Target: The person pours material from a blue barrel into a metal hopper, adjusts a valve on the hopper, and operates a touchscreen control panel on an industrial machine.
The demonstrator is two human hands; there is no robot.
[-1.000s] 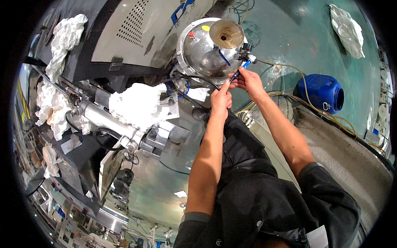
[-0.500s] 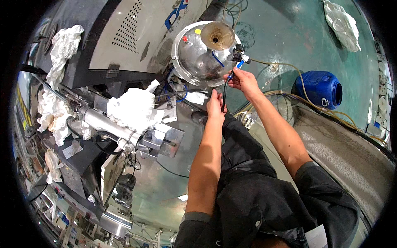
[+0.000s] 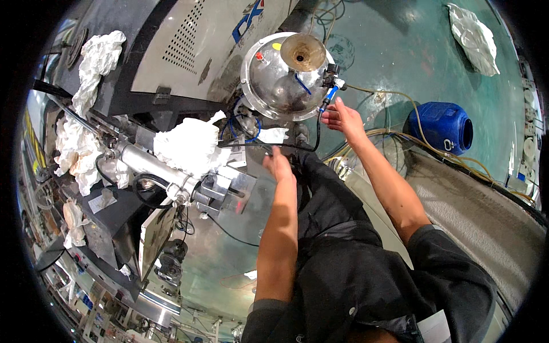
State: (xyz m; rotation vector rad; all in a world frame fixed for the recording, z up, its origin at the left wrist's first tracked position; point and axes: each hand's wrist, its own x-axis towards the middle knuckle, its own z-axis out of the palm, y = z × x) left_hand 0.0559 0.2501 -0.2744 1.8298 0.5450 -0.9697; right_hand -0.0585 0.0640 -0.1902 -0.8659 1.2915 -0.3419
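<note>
A round, shiny metal tank (image 3: 266, 94) with a brown-stained funnel (image 3: 311, 56) on its lid stands at the far middle. From a black valve (image 3: 330, 74) on its right side, a blue fitting (image 3: 329, 96) leads into a black hose (image 3: 318, 128), which bends down and then runs left. My right hand (image 3: 344, 119) is just right of the fitting, its fingers apart and holding nothing. Below the hose, apart from it, is my left hand (image 3: 278, 164); it is smeared by motion, with thumb and fingers looking parted and nothing visible between them.
White crumpled cloths (image 3: 189, 146) lie over the machine at left, beside a metal cylinder (image 3: 146, 166). A grey-white cabinet (image 3: 177, 57) rises beyond. To the right, a blue drum (image 3: 437, 127) lies on its side near yellowish hoses (image 3: 420, 114). A white sack (image 3: 473, 40) lies at far right.
Both hands have let go of the black hose. My left hand has moved down and left, while my right has opened and drawn slightly back from the fitting. The hose now sags in a bend.
</note>
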